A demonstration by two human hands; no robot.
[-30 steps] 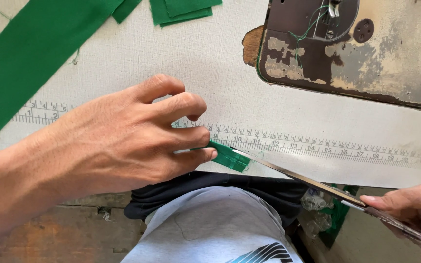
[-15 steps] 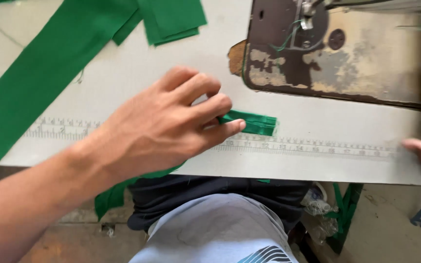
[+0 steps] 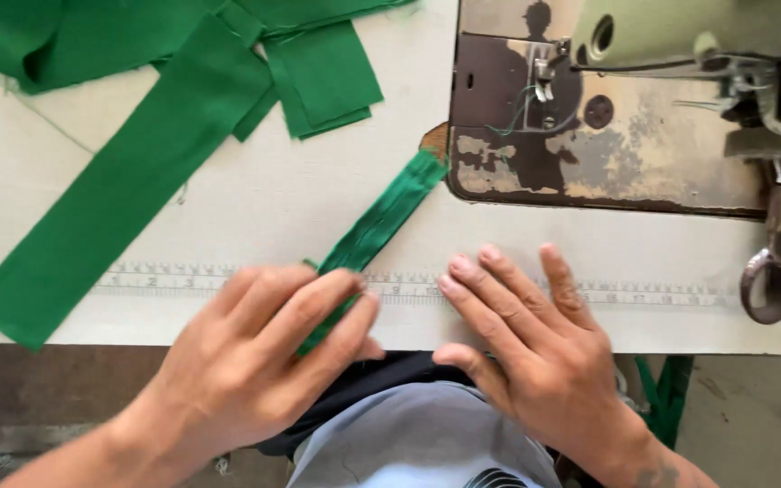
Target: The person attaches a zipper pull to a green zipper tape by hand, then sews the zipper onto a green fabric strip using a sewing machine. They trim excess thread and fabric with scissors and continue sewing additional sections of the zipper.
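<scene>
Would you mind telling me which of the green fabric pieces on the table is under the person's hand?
The narrow folded green strip running diagonally toward the sewing machine; the left hand presses its near end. The wide strip and square pieces lie untouched.

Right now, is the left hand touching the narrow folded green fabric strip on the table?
Touching. The head view shows the left hand lying flat on the near end of the narrow folded green fabric strip, its fingers covering it, with no gap visible.
</scene>
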